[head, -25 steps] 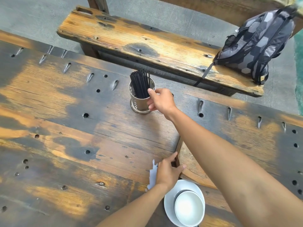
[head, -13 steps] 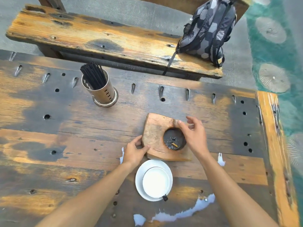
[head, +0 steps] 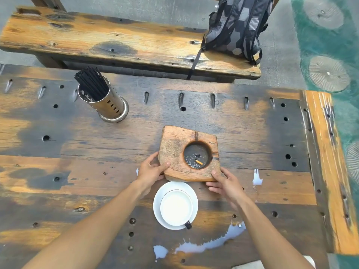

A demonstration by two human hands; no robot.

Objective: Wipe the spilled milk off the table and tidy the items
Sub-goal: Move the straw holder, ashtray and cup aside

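Wooden ashtray (head: 189, 153) is sitting mid-table, just beyond the saucer (head: 175, 205); the left hand (head: 150, 171) and right hand (head: 225, 183) are gripping its near corners, thumbs on top, remaining fingers curled at its edges. The tidying step is evidently underway; spilled milk (head: 209, 243) is lying unwiped nearby, so the next move is calling for shifting the ashtray clear.

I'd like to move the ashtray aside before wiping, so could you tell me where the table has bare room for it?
Bare wood lies between the straw holder and the wooden ashtray, and on the left half below the holder. It is crowded near the cup and saucer, where both hands grip the ashtray. Milk spills wet the near edge and the right side.
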